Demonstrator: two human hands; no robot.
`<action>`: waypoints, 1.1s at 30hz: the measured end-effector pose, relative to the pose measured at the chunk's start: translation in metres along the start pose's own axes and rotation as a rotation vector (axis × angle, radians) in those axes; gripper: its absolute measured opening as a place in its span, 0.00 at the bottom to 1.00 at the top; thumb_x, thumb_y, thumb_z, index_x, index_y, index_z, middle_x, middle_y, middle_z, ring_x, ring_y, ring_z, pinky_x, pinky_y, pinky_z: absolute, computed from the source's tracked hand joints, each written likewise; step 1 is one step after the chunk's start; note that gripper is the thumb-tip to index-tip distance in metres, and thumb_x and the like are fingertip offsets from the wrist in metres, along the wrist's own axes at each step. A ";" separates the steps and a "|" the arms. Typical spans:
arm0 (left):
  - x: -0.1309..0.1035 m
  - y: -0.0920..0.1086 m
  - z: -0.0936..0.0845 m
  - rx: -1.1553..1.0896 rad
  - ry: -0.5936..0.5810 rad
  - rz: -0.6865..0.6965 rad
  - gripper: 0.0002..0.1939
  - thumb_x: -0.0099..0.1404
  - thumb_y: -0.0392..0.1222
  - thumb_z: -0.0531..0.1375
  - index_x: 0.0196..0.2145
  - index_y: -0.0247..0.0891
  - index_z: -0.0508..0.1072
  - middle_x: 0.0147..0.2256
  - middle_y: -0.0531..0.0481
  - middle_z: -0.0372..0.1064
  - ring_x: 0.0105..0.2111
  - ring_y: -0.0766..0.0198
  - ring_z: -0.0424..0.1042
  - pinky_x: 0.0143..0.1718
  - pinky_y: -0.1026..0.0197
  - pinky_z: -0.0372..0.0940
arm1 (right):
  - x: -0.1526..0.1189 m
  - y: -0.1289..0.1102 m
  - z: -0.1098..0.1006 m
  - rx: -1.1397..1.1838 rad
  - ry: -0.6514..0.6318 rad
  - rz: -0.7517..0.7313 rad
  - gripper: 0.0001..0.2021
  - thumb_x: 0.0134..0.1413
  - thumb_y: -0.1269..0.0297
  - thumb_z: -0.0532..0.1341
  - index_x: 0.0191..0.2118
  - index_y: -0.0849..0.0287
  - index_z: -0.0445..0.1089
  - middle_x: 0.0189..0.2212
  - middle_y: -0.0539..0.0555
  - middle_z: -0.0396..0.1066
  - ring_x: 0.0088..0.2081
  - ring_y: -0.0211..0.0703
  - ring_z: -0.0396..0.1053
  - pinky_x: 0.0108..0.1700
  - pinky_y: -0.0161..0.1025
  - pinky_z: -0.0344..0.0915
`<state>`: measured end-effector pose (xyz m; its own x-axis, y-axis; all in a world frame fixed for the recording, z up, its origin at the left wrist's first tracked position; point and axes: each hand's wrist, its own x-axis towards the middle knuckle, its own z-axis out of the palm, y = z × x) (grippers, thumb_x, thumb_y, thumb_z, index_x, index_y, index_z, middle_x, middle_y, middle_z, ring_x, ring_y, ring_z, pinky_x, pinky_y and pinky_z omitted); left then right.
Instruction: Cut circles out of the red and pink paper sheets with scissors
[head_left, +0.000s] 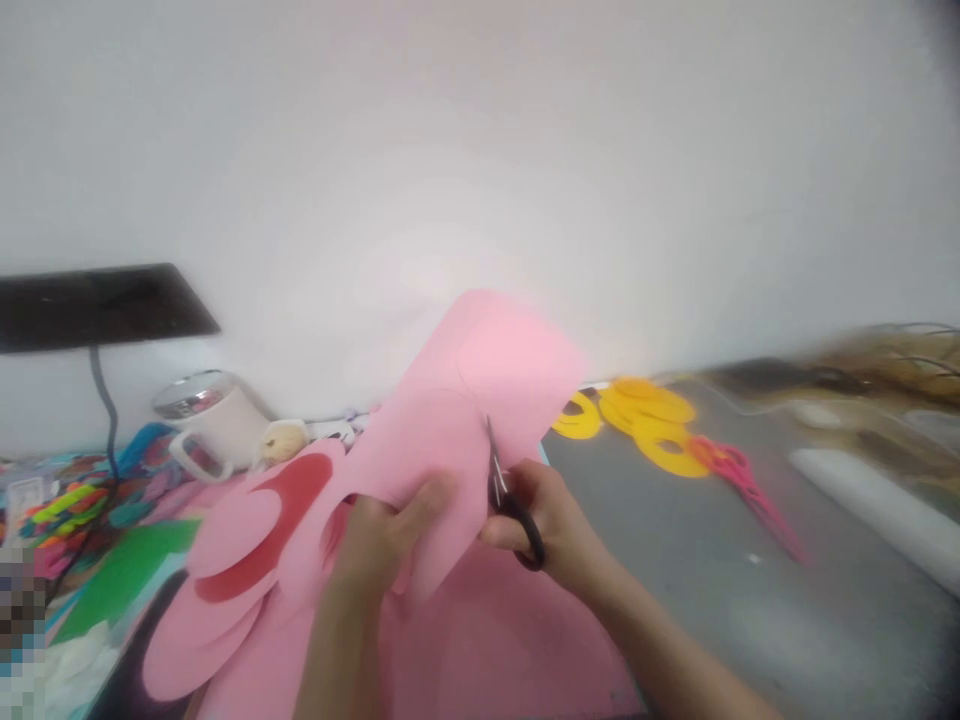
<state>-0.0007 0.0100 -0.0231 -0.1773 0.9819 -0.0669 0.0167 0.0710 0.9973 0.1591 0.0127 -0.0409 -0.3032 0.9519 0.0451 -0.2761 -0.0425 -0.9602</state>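
Observation:
A large pink paper sheet (525, 350) is held up and curls at the top, with thin curved lines drawn on it. My left hand (397, 530) grips the sheet from the left, thumb on top. My right hand (544, 515) is closed around the handles of black-handled scissors (516, 505). Their blades meet the sheet along a cut edge beside a rounded part. Left of my left hand lie overlapping pink paper circles (232, 535) with a red paper piece (307, 490) among them. More pink paper (495, 650) lies flat beneath my hands.
To the right are yellow paper rings (667, 445), pink scissors (757, 495) and a white roll (877, 500) on the grey table (637, 530). A white mug (225, 425), a dark panel on a stem (97, 305) and a green sheet (127, 575) stand or lie left. A wall (480, 150) rises behind.

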 end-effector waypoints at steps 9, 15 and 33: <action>-0.001 0.002 0.001 0.028 0.066 0.013 0.33 0.47 0.54 0.70 0.50 0.37 0.74 0.43 0.40 0.78 0.49 0.42 0.74 0.45 0.48 0.71 | 0.000 -0.010 0.003 -0.025 -0.027 0.012 0.23 0.28 0.58 0.77 0.20 0.58 0.60 0.17 0.43 0.57 0.22 0.33 0.53 0.23 0.32 0.52; 0.001 -0.002 -0.002 0.058 0.059 0.042 0.32 0.46 0.53 0.71 0.48 0.35 0.76 0.42 0.39 0.78 0.49 0.41 0.73 0.48 0.46 0.69 | -0.001 -0.008 0.002 -0.035 -0.058 -0.032 0.21 0.33 0.59 0.75 0.27 0.59 0.63 0.20 0.44 0.60 0.24 0.36 0.57 0.26 0.34 0.55; -0.001 0.001 -0.002 0.090 0.108 0.016 0.34 0.44 0.56 0.71 0.47 0.35 0.76 0.41 0.39 0.77 0.47 0.40 0.73 0.47 0.44 0.69 | -0.002 -0.002 -0.002 -0.050 0.026 0.016 0.26 0.28 0.59 0.78 0.29 0.57 0.60 0.19 0.42 0.58 0.23 0.34 0.56 0.22 0.31 0.53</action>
<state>-0.0023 0.0087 -0.0219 -0.2809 0.9588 -0.0426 0.1077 0.0756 0.9913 0.1620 0.0113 -0.0391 -0.2830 0.9588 0.0231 -0.2256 -0.0431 -0.9733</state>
